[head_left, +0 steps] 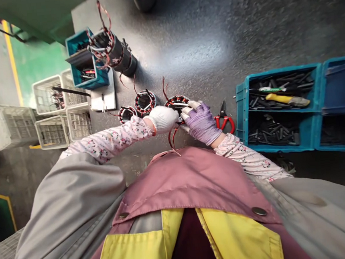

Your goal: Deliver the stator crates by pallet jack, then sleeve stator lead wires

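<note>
A motor stator [176, 101] with red-brown lead wires and white sleeving round its rim stands on the dark worktable before me. My left hand [164, 119], in a white knitted glove, is closed at its near left rim; the fingertips are mostly hidden. From the right, my right hand [200, 119], in a purple glove with pale fingertips, curls its fingers over the rim. Lead wires [172, 139] hang out toward my apron below the hands. Left of my left hand stand a second stator [145, 101] and a smaller-looking third one [125, 114]. Red-handled pliers [225, 119] lie beside my right hand.
A tall stack of stators [117, 53] rises at the back left, near a blue bin [101, 77]. White baskets [51, 126] stand at far left. On the right, a blue divided bin [243, 111] holds black tube pieces and a yellow-handled tool [281, 97].
</note>
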Tool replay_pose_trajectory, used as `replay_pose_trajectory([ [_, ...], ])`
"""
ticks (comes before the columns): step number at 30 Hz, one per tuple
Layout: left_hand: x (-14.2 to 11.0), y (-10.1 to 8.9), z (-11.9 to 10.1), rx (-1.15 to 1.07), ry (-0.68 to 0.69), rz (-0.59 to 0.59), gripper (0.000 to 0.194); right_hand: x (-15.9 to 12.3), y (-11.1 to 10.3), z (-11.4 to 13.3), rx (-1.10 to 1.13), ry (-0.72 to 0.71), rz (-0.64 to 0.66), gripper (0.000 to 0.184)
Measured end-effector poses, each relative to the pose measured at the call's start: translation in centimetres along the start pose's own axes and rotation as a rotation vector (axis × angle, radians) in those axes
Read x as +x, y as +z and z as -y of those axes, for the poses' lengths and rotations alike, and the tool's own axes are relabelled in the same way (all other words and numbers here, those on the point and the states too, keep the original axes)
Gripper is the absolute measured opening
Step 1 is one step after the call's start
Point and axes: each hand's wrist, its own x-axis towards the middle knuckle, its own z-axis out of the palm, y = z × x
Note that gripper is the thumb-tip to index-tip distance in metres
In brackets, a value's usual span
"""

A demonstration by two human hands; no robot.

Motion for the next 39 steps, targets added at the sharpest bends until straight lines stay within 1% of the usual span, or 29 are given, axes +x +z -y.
replay_pose_trajectory([
  [2,0.8,-0.1,0.1,0.012,0.064,-0.002,0.032,-0.1,0.0,0.2,0.001,0.009,-0.015,0.037],
  [4,1.3,0.0,0.7,-0.062,0.086,0.004,0.032,-0.2,0.3,0.2,0.007,0.012,-0.046,0.035],
  [6,1.3,0.3,0.8,-0.199,-0.002,-0.002,0.035,-0.2,0.8,0.2,0.017,0.009,-0.081,0.032],
  [7,1.0,0.6,0.3,-0.297,-0.051,-0.004,0.036,-0.1,1.2,0.2,0.023,0.006,-0.099,0.030],
  [8,0.4,0.8,-0.6,-0.412,-0.067,-0.007,0.035,0.0,1.5,0.2,0.027,0.003,-0.118,0.027],
  [9,-0.3,1.0,-1.8,-0.535,-0.024,0.001,0.034,0.2,1.8,0.2,0.030,0.002,-0.135,0.025],
  [10,-1.1,1.2,-3.1,-0.658,0.081,0.018,0.031,0.3,2.1,0.2,0.033,0.000,-0.149,0.024],
  [12,-2.7,1.3,-5.1,-0.833,0.394,0.030,0.027,0.3,2.3,-0.1,0.035,-0.017,-0.169,0.022],
  [13,-3.2,1.3,-5.4,-0.875,0.509,0.005,0.028,0.1,2.2,-0.3,0.039,-0.040,-0.181,0.021],
  [14,-3.5,1.3,-5.0,-0.906,0.498,-0.091,0.032,-0.3,2.1,-0.7,0.048,-0.065,-0.200,0.021],
  [15,-3.6,1.4,-3.8,-0.920,0.394,-0.241,0.035,-0.8,1.8,-1.1,0.062,-0.080,-0.231,0.022],
  [16,-3.5,1.6,-2.2,-0.898,0.242,-0.402,0.037,-1.4,1.5,-1.7,0.081,-0.067,-0.278,0.025],
  [17,-3.1,1.9,-0.3,-0.837,0.082,-0.564,0.037,-2.1,1.2,-2.3,0.107,-0.022,-0.336,0.030],
  [18,-2.6,2.2,1.6,-0.740,-0.008,-0.653,0.034,-2.7,0.9,-3.0,0.144,0.050,-0.392,0.035],
  [19,-1.9,2.6,3.3,-0.634,-0.052,-0.698,0.030,-3.1,0.7,-3.6,0.193,0.134,-0.431,0.039],
  [20,-1.1,2.9,4.5,-0.535,-0.067,-0.704,0.028,-3.4,0.5,-4.2,0.249,0.209,-0.440,0.040],
  [21,-0.2,3.3,5.1,-0.451,-0.053,-0.676,0.027,-3.5,0.4,-4.8,0.306,0.259,-0.410,0.039],
  [22,0.7,3.5,5.3,-0.390,-0.034,-0.633,0.028,-3.3,0.2,-5.1,0.351,0.283,-0.347,0.038],
  [24,2.0,3.7,4.6,-0.328,0.002,-0.542,0.033,-2.4,-0.5,-5.4,0.373,0.279,-0.179,0.033],
  [26,2.9,3.5,3.5,-0.305,0.021,-0.487,0.037,-1.0,-1.7,-4.9,0.280,0.272,-0.011,0.029],
  [28,3.5,3.3,2.8,-0.285,0.035,-0.458,0.038,0.9,-3.4,-4.0,0.123,0.269,0.167,0.025],
  [31,4.1,3.0,3.0,-0.277,0.056,-0.444,0.038,3.4,-5.7,-2.8,-0.118,0.201,0.436,0.019],
  [32,4.2,3.0,3.2,-0.289,0.064,-0.448,0.037,3.7,-6.1,-2.7,-0.164,0.168,0.491,0.018],
  [33,4.1,3.1,3.4,-0.309,0.068,-0.460,0.036,3.8,-6.3,-2.7,-0.171,0.150,0.512,0.017],
  [34,3.8,3.2,3.5,-0.339,0.069,-0.485,0.035,3.5,-6.2,-2.8,-0.111,0.163,0.472,0.016],
  [35,3.3,3.3,3.4,-0.381,0.068,-0.523,0.034,2.9,-5.8,-3.1,-0.002,0.199,0.382,0.017],
  [37,1.9,3.8,2.8,-0.482,0.065,-0.613,0.034,1.1,-4.3,-3.9,0.258,0.311,0.122,0.027],
  [38,1.1,4.1,2.2,-0.512,0.085,-0.632,0.034,0.2,-3.3,-4.4,0.383,0.389,-0.024,0.035],
  [39,0.4,4.5,1.3,-0.516,0.116,-0.623,0.034,-0.6,-2.2,-4.7,0.502,0.478,-0.161,0.044],
])
